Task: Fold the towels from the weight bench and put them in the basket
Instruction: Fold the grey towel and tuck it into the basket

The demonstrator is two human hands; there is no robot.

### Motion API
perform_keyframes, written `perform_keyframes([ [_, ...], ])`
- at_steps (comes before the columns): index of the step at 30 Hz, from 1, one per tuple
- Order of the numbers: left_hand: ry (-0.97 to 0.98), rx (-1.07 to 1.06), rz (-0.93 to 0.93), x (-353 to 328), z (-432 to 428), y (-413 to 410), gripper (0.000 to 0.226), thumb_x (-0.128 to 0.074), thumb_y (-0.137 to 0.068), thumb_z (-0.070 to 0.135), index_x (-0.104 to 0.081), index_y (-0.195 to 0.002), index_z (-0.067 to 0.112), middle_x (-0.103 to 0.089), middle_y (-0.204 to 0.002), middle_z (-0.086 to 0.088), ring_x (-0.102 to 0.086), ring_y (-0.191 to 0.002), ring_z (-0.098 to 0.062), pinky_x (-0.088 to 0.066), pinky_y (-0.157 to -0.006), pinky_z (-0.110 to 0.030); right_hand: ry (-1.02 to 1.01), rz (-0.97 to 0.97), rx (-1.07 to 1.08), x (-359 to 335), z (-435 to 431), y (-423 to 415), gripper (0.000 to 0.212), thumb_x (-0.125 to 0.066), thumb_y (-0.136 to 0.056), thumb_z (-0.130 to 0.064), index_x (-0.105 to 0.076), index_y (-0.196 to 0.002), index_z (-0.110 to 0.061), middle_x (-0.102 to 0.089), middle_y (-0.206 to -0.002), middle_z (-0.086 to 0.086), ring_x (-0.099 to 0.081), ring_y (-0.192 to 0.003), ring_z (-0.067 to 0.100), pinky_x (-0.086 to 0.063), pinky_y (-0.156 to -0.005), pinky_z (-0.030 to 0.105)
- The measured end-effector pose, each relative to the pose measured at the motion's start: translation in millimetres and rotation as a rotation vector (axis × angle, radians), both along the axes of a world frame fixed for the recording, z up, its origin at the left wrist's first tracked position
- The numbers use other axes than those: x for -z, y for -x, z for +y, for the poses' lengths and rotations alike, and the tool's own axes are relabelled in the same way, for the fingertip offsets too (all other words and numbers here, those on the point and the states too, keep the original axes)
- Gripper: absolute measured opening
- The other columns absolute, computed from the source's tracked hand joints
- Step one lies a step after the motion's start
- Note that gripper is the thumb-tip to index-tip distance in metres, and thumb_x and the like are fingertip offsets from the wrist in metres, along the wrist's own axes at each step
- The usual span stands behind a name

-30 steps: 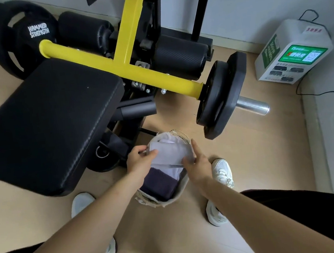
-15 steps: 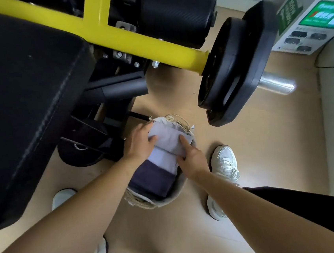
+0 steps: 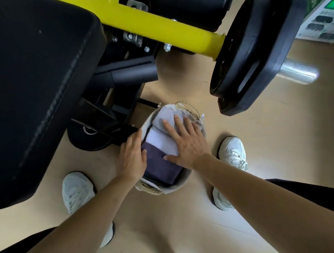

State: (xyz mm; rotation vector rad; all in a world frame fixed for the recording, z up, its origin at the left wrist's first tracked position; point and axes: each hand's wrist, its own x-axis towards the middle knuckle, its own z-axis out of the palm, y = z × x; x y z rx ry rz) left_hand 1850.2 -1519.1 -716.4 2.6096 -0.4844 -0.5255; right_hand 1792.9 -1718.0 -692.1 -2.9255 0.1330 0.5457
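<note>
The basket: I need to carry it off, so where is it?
The basket sits on the floor at the head view's centre, between two white shoes, right of the bench pad.

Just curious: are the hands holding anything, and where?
Nothing is gripped. The right hand presses flat on the light towel in the basket; the left hand rests at its edge.

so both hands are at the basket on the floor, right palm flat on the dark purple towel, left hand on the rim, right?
Not quite: the head view shows the right hand flat on the pale towel, not the dark purple towel beside it. Both hands are at the basket on the floor, left hand at its rim.
</note>
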Motion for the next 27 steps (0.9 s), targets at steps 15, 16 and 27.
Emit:
perform_keyframes([
  [15, 0.157, -0.04, 0.029, 14, 10, 7, 0.075, -0.063, -0.094, 0.011, -0.029, -0.16, 0.017, -0.034, -0.163, -0.006, -0.042, -0.139, -0.033, -0.04, -0.115, -0.045, 0.123, 0.201, 0.034, 28, 20, -16, 0.135, -0.049, -0.055, -0.098, 0.019, -0.154, -0.037, 0.021, -0.164, 0.018, 0.007, -0.149, 0.052, -0.005, -0.117, 0.067],
  [16, 0.16, -0.043, 0.029, 15, 10, 6, 0.074, -0.063, -0.094, 0.011, -0.03, -0.16, 0.016, -0.035, -0.163, -0.006, -0.043, -0.139, -0.033, -0.04, -0.114, -0.045, 0.124, 0.21, 0.031, 27, 20, -17, 0.134, -0.049, -0.056, -0.098, 0.018, -0.154, -0.037, 0.02, -0.164, 0.018, 0.006, -0.149, 0.051, -0.006, -0.117, 0.066],
  [27, -0.009, 0.013, 0.14, -17, 12, -4, 0.073, -0.063, -0.095, 0.023, -0.029, -0.16, 0.017, -0.035, -0.16, -0.007, -0.04, -0.142, -0.033, -0.042, -0.111, -0.045, -0.126, 0.026, -0.024, -38, -15, 1, 0.072, -0.072, -0.082, -0.051, -0.047, -0.144, -0.025, -0.033, -0.157, 0.012, -0.028, -0.144, 0.039, -0.029, -0.117, 0.055],
])
